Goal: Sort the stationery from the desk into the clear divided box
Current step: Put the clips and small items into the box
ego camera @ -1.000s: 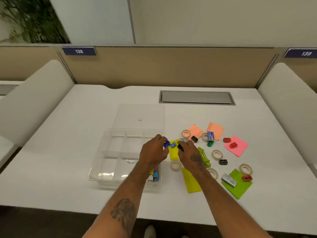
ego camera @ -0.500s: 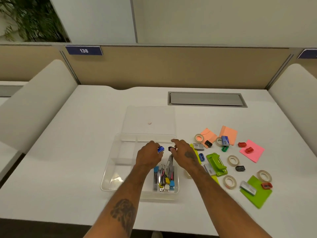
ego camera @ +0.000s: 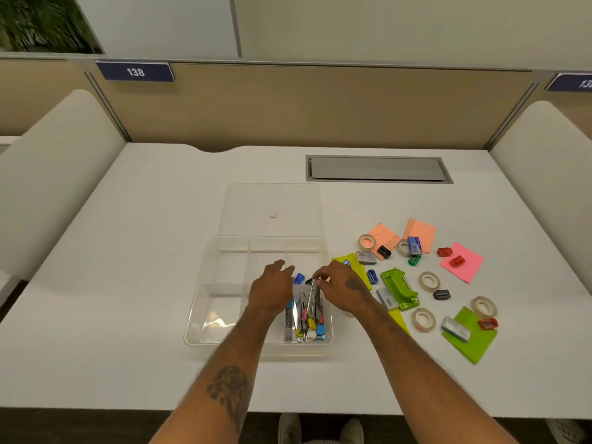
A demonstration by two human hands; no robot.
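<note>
clear plastic, the divided box (ego camera: pixel 205 315) sitting open near the front of the white desk (ego camera: pixel 128 251), its lid (ego camera: pixel 272 203) lying flat just behind it, out of the way of reaching in. holding both hands over the box's right side, above the near-right compartment already packed with staplers and slim cutters (ego camera: pixel 306 315) lying lengthwise, probably so like goes with like. pinching a small blue sharpener (ego camera: pixel 299 278) at the fingertips of the left hand (ego camera: pixel 270 290), fingers narrow around it, apparently bringing it in for sorting. closing the right hand (ego camera: pixel 342 285) on something small and dark at its fingertips, too small to name; a silvery tool tip standing just below it, touching or not being hard to tell. leaving the other compartments looking bare. still waiting to the right of the box, well spread: tape rolls (ego camera: pixel 428 280), a green hole punch (ego camera: pixel 398 288), red sharpeners (ego camera: pixel 457 261), staple boxes (ego camera: pixel 414 245), coloured sticky notes (ego camera: pixel 464 264). judging the sorting as early, most items lying outside.
</note>
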